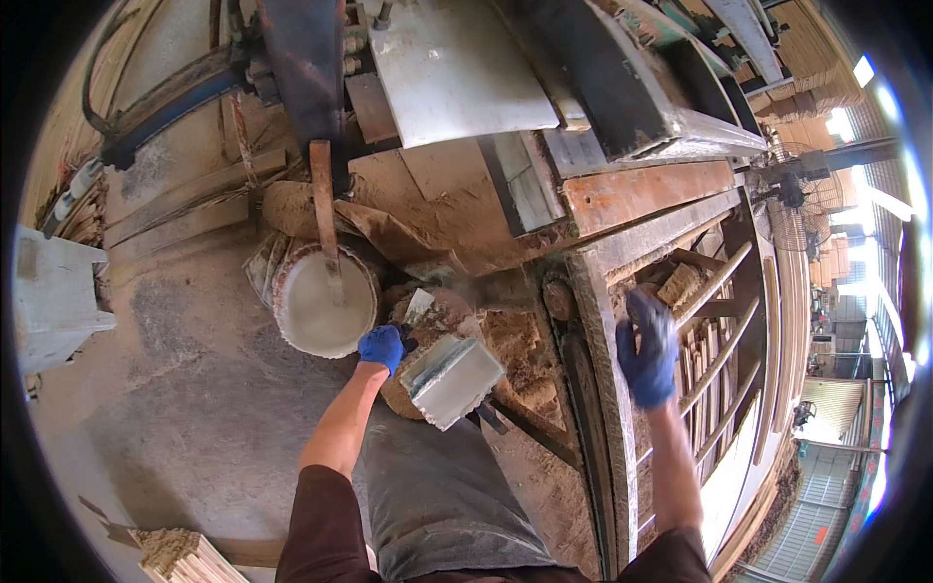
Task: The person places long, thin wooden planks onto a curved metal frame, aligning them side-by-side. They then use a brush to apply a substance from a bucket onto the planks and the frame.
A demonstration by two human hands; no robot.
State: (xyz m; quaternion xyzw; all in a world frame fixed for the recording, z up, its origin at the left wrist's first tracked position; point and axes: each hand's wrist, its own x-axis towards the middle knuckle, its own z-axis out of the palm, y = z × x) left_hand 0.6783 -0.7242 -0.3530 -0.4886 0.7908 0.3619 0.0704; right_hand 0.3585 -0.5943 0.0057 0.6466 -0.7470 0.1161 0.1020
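My left hand [385,348], in a blue glove, is held low between a round bucket [280,313] and a rectangular container [420,403]. Its fingers look curled, but what they grip, if anything, is hidden. White liquid [316,309] fills much of the bucket, and a flat wooden stick [323,199] leans in it. Whitish material [457,377] shows in the tilted container, whose edges are crusted. A small white piece [420,305] lies just beyond my left hand. My right hand [649,350], also gloved in blue, is raised near a wooden beam, its fingers smeared by motion.
Metal machinery [622,78] with a pale sheet [457,73] stands ahead. On the right, a slatted frame [719,355] holds wood strips behind the long beam [607,389]. Sawdust [520,350] lies beneath. A white plastic stool [58,296] stands left; bundled strips [185,559] lie lower left.
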